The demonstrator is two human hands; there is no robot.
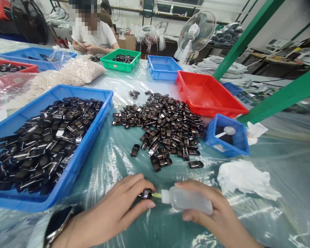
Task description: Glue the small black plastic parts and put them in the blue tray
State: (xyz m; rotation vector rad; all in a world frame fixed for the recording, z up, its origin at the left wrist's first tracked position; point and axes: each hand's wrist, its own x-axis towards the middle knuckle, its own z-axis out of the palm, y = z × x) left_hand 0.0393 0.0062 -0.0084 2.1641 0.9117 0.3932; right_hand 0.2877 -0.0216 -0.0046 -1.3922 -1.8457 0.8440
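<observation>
Pile of black parts: on the plastic-covered table, many, loose; apparently the stock left to do.
Left hand: 1 black part, pinched, in front of the pile; work on it looks unfinished.
Right hand: 1 cloudy bottle, gripped, yellowish tip at that part; contact uncertain.
Blue tray, left of the pile: many more similar parts, possibly done; cannot tell.

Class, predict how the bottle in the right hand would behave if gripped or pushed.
The bottle probably flexes, its translucent wall looking like soft plastic. Laid down, it may slide easily on the glossy plastic sheet.
</observation>
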